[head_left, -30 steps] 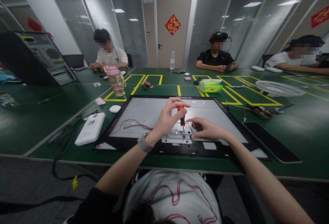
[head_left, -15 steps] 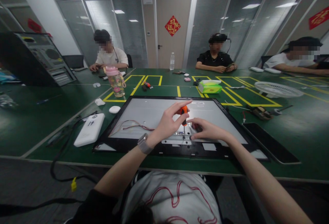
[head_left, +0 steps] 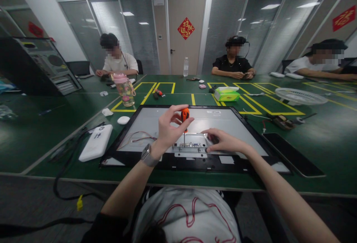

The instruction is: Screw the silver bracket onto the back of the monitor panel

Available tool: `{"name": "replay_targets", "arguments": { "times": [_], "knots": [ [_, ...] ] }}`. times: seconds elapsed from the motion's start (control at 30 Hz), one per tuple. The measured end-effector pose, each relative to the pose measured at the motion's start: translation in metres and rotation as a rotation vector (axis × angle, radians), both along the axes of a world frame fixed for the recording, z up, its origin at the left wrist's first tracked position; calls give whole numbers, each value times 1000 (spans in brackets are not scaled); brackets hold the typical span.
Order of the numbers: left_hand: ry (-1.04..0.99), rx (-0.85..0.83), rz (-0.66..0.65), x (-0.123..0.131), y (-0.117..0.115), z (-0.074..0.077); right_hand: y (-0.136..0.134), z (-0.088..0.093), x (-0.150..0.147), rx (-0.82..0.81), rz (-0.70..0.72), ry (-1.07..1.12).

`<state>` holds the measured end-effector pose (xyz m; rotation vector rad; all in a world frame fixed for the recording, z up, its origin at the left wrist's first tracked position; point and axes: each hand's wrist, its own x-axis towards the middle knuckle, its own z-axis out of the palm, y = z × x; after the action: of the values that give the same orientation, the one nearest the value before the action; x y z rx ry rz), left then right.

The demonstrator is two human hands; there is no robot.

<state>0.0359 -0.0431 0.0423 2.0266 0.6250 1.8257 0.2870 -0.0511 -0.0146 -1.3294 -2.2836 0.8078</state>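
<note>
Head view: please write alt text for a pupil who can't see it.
The left hand holds an orange screwdriver upright, its shaft reaching down to a metal bracket on a flat panel; the right hand is at the bracket's right end. Three people sit across the green table.

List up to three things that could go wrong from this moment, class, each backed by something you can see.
1. The orange-handled screwdriver, pinched in the left hand, stands at the metal bracket; a slip might scratch the panel.
2. The right hand is beside the bracket, so a slip might jab it.
3. Thin wires lie across the panel near the left hand, which might snag them.
</note>
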Motion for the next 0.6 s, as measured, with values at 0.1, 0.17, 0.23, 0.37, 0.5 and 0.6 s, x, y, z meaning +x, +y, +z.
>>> {"name": "replay_targets", "arguments": {
  "times": [0.1,0.17,0.23,0.37,0.5,0.6],
  "knots": [
    [28,48,62,-5,2,-3,0,0,0,-1,-6,-4],
    [51,55,86,-6,2,-5,0,0,-1,-4,-7,-2],
    [74,56,99,-7,3,-7,0,0,-1,-7,-6,-1],
    [103,41,116,-7,4,-10,0,0,-1,-8,-9,1],
    [113,43,122,-6,6,-13,0,-1,0,-10,-16,5],
    [118,49,123,-5,6,-14,0,-1,0,-13,-17,8]
  ]
}}
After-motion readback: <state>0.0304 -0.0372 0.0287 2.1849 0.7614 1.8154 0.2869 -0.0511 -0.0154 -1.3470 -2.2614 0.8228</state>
